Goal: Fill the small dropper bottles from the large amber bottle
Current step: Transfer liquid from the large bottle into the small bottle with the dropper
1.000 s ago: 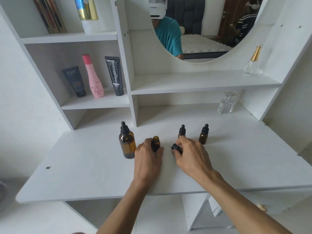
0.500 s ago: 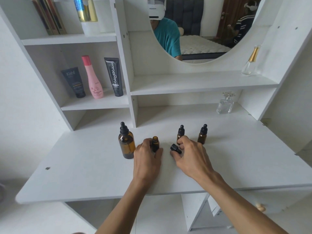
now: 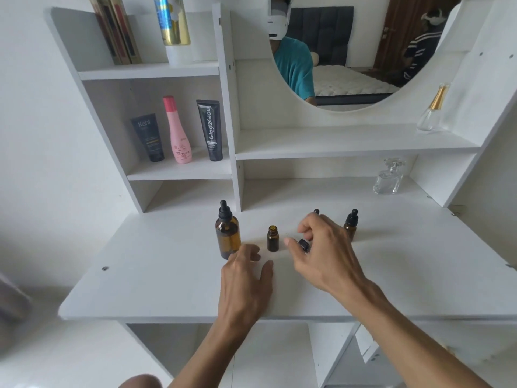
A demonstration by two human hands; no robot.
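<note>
The large amber bottle [image 3: 227, 233] stands capped with its black dropper on the white desk [image 3: 156, 275]. Right of it is a small amber bottle [image 3: 272, 238], uncapped and standing free. Its black dropper cap [image 3: 304, 245] lies on the desk under my right hand [image 3: 324, 253], whose fingers are spread just above it. My left hand [image 3: 246, 281] hovers with fingers apart near the base of the large bottle, holding nothing. A second small bottle is mostly hidden behind my right hand; only its dropper tip [image 3: 316, 211] shows. A third small capped bottle [image 3: 351, 224] stands further right.
A clear perfume bottle [image 3: 387, 179] stands at the back right of the desk, another gold-capped one [image 3: 432, 110] on the shelf above. Tubes and a pink bottle [image 3: 179, 133] fill the left shelf. A shelf divider [image 3: 237, 186] rises just behind the large bottle.
My left hand has let go of the uncapped small bottle and drawn back left toward the large bottle. My right hand has lifted and opened above the dropper cap.
</note>
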